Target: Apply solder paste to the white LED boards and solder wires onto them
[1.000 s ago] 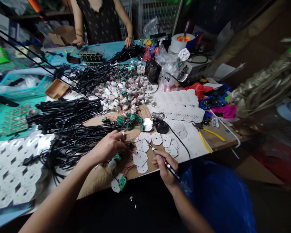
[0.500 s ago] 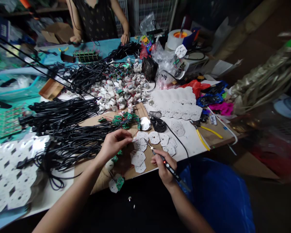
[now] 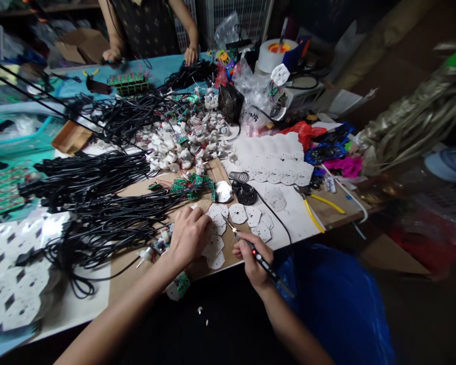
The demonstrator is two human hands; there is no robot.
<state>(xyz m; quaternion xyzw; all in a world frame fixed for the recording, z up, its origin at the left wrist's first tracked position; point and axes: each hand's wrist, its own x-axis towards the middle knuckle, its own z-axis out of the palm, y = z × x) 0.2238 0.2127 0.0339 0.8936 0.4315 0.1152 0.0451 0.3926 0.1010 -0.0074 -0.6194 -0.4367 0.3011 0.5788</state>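
Observation:
My right hand (image 3: 254,256) is closed around a dark soldering iron (image 3: 266,266) like a pen, a red light glowing on its handle. Its thin metal tip points up-left at the small white octagonal plates (image 3: 214,247). My left hand (image 3: 191,234) lies over the left side of those plates, fingers curled down and pressed together. Whatever is between these fingers is hidden behind the hand. Beneath the left wrist, a green circuit board (image 3: 182,285) shows at the table's front edge. Left of the hand lies a small white part (image 3: 146,253), partly covered.
Bundled black cables (image 3: 95,177) spread leftward. Behind the plates stand heaped white parts (image 3: 186,144), green boards (image 3: 192,185) and a coil of solder wire (image 3: 244,192). Yellow-handled pliers (image 3: 315,208) lie right. A blue bag (image 3: 338,299) hangs below the edge. Another person's hand (image 3: 191,55) works opposite.
My left hand has turned over and come down, its fingers now curled under rather than pinching in plain sight. The iron stays near the plates. The whole view has shifted slightly.

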